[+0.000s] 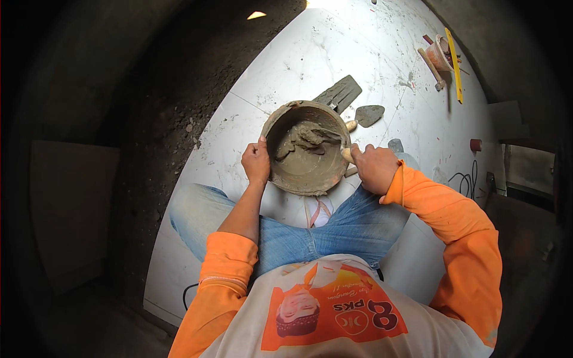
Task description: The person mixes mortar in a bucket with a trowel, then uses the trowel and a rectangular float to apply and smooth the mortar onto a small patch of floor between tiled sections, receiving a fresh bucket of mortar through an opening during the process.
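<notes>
My left hand (255,158) grips the left rim of a round bucket (308,182) holding grey wet mortar (305,138). At the bucket's right, my right hand (375,167) is closed on a pale wooden tool handle (347,155), whose head reaches into the bucket, largely hidden in the mortar. Behind the bucket lies a flat mortar-coated float (341,92). A pointed trowel (369,114) with a wooden handle rests beside it to the right. My legs in jeans are crossed around the bucket.
A marbled white tiled surface (227,131) borders dark rubble (176,101) on the left. At the upper right are a hammer (431,69), a tool bucket (441,52) and a yellow level (455,65). A red cylinder (476,145) and black cord (471,179) lie at the right.
</notes>
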Motion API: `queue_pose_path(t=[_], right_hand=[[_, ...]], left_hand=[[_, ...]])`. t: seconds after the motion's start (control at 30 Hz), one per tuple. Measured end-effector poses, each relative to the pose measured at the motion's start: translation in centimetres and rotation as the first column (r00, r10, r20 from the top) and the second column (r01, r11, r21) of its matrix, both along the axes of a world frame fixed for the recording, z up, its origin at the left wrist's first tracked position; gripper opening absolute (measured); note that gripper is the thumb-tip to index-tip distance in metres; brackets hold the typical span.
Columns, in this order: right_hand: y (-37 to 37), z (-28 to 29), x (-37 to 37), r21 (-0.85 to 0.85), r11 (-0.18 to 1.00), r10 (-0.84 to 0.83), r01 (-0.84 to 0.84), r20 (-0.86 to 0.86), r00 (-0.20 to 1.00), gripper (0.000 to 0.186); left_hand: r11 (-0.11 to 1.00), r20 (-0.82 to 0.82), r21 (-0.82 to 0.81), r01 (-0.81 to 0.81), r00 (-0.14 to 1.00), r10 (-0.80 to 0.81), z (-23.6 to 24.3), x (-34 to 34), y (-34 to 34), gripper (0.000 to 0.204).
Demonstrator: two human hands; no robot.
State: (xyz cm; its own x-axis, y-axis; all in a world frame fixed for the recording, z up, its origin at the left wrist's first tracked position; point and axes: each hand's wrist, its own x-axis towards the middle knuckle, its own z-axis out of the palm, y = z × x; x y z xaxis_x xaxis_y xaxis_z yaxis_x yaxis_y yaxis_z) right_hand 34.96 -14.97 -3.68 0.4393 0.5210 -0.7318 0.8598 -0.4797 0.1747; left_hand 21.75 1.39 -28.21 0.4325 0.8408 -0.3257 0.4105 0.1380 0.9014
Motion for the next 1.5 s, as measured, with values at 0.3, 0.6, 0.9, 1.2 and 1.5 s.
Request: queue_pose_path(t=[0.3,0.6,0.9,1.2,1.5], right_hand=[[0.4,-7.6,1.4,0.147,0.986,0.104,-0.078,-0.175,0.979,0.05],[-2.1,-7.8,-3.5,0.089,0.99,-0.087,0.11,-0.229,0.97,0.055],[-3.0,-7.7,1.5,0.03,0.88,-0.422,0.475,-0.412,0.807,0.048],[1.3,-1.0,7.9,-0.581,0.612,-0.791,0.537,-0.443,0.422,0.028],[-2.5,-4.6,-3.3,-0.883,-0.237,-0.515,0.405,-0.239,-0.823,0.03]], left_hand=[[0.999,-0.019,-0.047,0.001,1.0,-0.002,0.1,0.4,0.3,0.048],[0.997,-0.068,-0.069,0.023,0.997,-0.028,1.1,0.3,-0.5,0.044],[0.905,-0.173,-0.426,0.021,0.98,-0.104,4.0,-0.3,0.8,0.043],[0.799,-0.296,-0.591,0.113,0.89,-0.346,6.2,-1.0,2.9,0.053],[0.808,-0.304,-0.586,-0.058,0.94,-0.153,3.4,-3.5,-0.2,0.035]])
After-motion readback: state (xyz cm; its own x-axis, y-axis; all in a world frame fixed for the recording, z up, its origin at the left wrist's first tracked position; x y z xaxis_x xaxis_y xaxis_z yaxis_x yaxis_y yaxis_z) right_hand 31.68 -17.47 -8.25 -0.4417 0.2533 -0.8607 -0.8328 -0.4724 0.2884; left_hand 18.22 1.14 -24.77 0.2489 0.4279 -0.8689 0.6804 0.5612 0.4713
